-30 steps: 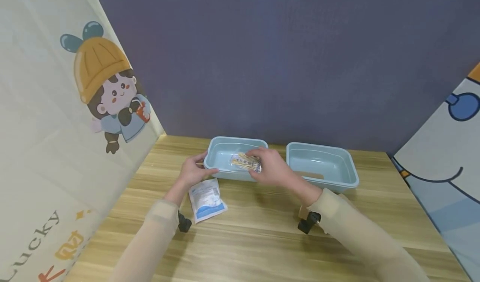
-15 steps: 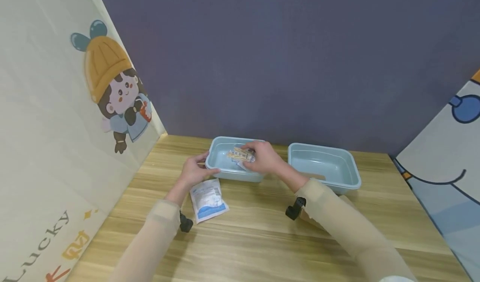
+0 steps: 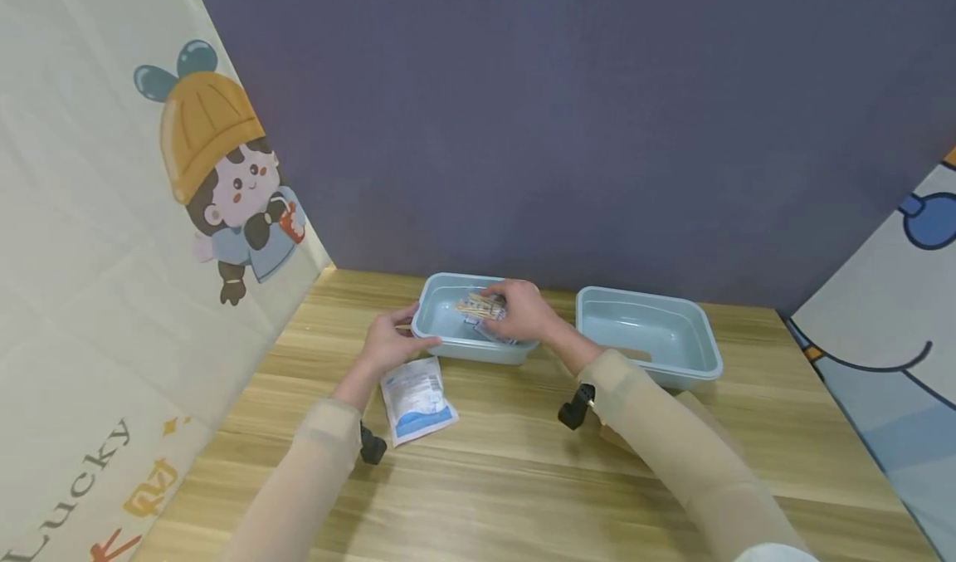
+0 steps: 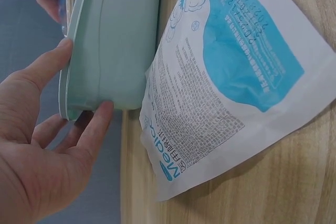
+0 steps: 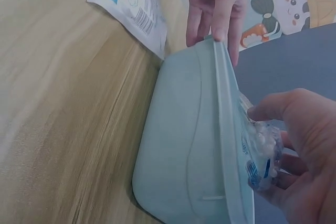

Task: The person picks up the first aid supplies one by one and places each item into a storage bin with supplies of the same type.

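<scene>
My left hand [image 3: 390,342] holds the left end of a pale blue plastic tub [image 3: 478,350], thumb on the rim and fingers against its outer side. Inside that tub, my right hand [image 3: 523,309] grips a clear plastic packet of cotton swabs [image 3: 472,305] with wooden sticks and blue print. White tips show through the packet [image 5: 265,145] in the right wrist view; my palm hides part of it. Below the left hand, a white and blue packet [image 3: 418,404] with drawings of cotton balls lies flat on the table.
A second pale blue tub [image 3: 650,325] stands at the right, with a brown strip [image 3: 631,353] by its near rim. Brown cardboard [image 3: 695,404] lies partly hidden under the right forearm. A dark wall [image 3: 553,130] rises behind the wooden table [image 3: 478,479].
My right hand has moved left and slightly back with the swab packet, further into the left tub. The left hand keeps its hold on the rim.
</scene>
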Demonstrator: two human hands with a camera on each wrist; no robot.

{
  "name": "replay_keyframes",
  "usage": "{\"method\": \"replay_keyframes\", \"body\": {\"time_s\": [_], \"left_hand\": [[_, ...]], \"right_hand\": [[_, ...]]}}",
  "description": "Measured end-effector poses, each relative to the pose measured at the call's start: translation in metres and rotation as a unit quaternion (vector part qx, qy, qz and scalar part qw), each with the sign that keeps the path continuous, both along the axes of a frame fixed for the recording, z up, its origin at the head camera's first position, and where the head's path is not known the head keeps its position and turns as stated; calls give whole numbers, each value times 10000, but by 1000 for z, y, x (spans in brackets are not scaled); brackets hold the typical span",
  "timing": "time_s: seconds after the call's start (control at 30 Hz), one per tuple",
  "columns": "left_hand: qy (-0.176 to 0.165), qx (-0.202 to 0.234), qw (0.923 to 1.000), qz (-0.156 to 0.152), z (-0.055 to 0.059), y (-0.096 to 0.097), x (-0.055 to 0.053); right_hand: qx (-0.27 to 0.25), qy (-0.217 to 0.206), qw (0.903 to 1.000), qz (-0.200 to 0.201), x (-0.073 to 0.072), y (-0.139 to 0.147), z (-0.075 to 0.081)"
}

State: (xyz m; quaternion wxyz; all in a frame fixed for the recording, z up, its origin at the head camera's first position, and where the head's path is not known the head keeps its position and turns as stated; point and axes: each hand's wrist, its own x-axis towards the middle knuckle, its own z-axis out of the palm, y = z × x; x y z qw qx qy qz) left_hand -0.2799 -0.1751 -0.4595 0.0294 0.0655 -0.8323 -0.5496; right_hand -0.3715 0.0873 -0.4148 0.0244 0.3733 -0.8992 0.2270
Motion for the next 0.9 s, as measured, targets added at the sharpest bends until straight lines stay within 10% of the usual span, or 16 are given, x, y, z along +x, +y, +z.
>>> {"method": "replay_keyframes", "body": {"time_s": [0.4,0.9], "left_hand": [[-66,182,9998,71,3,5,-2],[-105,218,9997,-84,2,-6,10]], "right_hand": [[151,-286,9993,-167,-17,-7,-4],[199,-317,9990,-259,-3,-21,-18]]}}
